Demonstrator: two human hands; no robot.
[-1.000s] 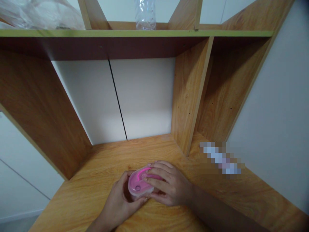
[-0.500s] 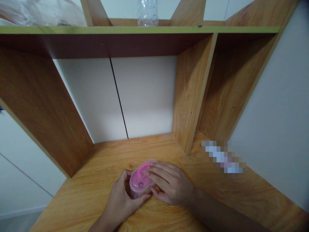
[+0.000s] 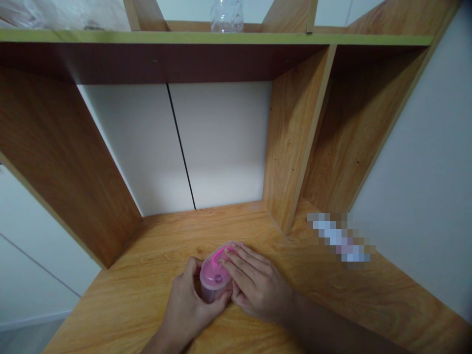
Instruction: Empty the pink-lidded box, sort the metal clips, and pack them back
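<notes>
A small oval plastic container (image 3: 212, 294) with clear sides and a pink lid (image 3: 212, 274) stands on the wooden desktop. The lid carries a bright pink curved handle (image 3: 217, 256) and a small round mark near its front end. My left hand (image 3: 190, 300) wraps round the container's left side, thumb in front and fingers behind. Over the right part of the lid lies my right hand (image 3: 258, 285), its fingertips beside the pink handle. Its thumb is bent against the near right side, so both hands grip the container. The lid's right part is hidden under my fingers.
The desktop (image 3: 155, 250) meets a wooden upright panel (image 3: 291, 147) on the right and another panel (image 3: 73, 162) on the left. A blurred-out pale object (image 3: 337, 238) lies at right. Above, a shelf (image 3: 177, 38) holds a clear bottle (image 3: 226, 17) and a plastic bag (image 3: 66, 14).
The fingers of my right hand have shifted slightly on the lid and its thumb has drawn in. The container stays in place between my hands. My view has tilted slightly downward.
</notes>
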